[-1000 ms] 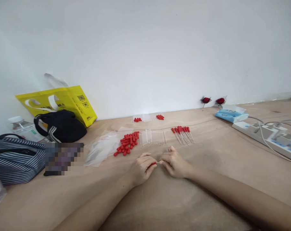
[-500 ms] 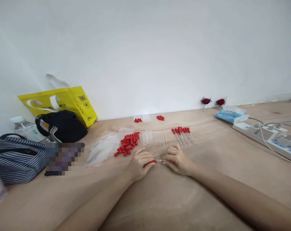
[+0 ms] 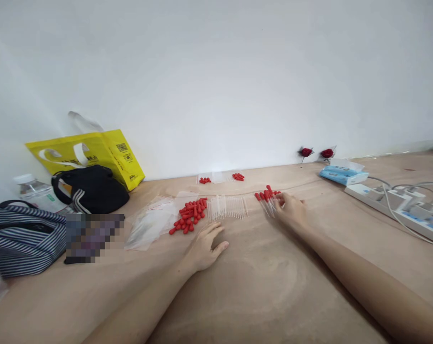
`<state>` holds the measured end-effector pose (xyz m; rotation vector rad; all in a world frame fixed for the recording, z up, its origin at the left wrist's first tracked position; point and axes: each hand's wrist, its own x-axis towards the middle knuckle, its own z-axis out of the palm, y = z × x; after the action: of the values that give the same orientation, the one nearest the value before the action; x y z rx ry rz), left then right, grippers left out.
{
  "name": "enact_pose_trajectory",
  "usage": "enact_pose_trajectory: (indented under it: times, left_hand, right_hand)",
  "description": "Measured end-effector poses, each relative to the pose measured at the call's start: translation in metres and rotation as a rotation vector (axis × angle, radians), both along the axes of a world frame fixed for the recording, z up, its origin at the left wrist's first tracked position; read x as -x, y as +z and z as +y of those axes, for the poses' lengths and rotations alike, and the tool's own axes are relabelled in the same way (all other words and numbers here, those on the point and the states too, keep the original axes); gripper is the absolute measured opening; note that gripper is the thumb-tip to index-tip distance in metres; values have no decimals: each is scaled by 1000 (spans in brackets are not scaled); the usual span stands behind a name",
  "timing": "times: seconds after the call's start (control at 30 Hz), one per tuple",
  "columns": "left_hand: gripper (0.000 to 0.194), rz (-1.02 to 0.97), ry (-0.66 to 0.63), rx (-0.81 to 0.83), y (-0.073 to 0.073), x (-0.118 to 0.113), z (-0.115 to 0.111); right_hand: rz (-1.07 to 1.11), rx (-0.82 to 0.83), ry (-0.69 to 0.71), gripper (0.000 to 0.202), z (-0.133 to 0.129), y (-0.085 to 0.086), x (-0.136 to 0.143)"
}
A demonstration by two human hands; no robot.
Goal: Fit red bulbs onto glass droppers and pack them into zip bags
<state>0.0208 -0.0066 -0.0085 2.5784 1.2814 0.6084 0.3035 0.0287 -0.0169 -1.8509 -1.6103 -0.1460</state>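
Observation:
My left hand [image 3: 206, 244] rests on the table with thumb and fingers apart, nothing in it. Just beyond it lie a pile of red rubber bulbs [image 3: 190, 215] and a row of thin clear dropper tubes [image 3: 227, 206]. My right hand [image 3: 290, 209] is at the group of assembled red-bulbed droppers [image 3: 267, 196], right of the tubes. Its fingertips close around a dropper at the group's right side and partly cover the others. The droppers lie with bulbs pointing away from me.
Clear plastic bags [image 3: 153, 222] lie left of the bulbs, and smaller filled bags [image 3: 218, 177] by the wall. Farther left are a striped bag [image 3: 26, 239], a black bag [image 3: 98, 191], a bottle [image 3: 37, 191] and a yellow bag [image 3: 126, 160]. Tissues [image 3: 341, 173] and a power strip [image 3: 395, 205] stand right.
My right hand has moved right and away from me, to the dropper group, with the dropper that was between both hands. My left hand has let go of its red bulb and opened.

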Motion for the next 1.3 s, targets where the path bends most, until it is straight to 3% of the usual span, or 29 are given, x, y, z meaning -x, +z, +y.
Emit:
enact_pose_trajectory:
  times: [0.13, 0.4, 0.6, 0.8, 0.97, 1.13, 1.3]
  left_hand:
    - [38, 23, -7, -5, -1, 0, 1]
    - [38, 41, -15, -4, 1, 0, 1]
    - [38, 51, -16, 8, 2, -1, 2]
    - [39, 69, 3, 28, 3, -1, 1]
    - [40, 49, -3, 45, 2, 0, 2]
    - [35, -2, 11, 5, -2, -2, 1]
    - [20, -61, 221, -182, 1, 2, 12]
  right_hand:
    - [38, 144, -155, 25, 12, -4, -16]
    - [-20, 234, -162, 26, 18, -10, -14]
    - [-36, 162, -140, 25, 18, -9, -13]
    - [-108, 108, 48, 25, 14, 0, 21]
    - [-116, 321, 11, 31, 24, 13, 58]
    - [-127, 459, -6, 33, 36, 20, 74]
    - [-143, 477, -3, 32, 41, 20, 74]
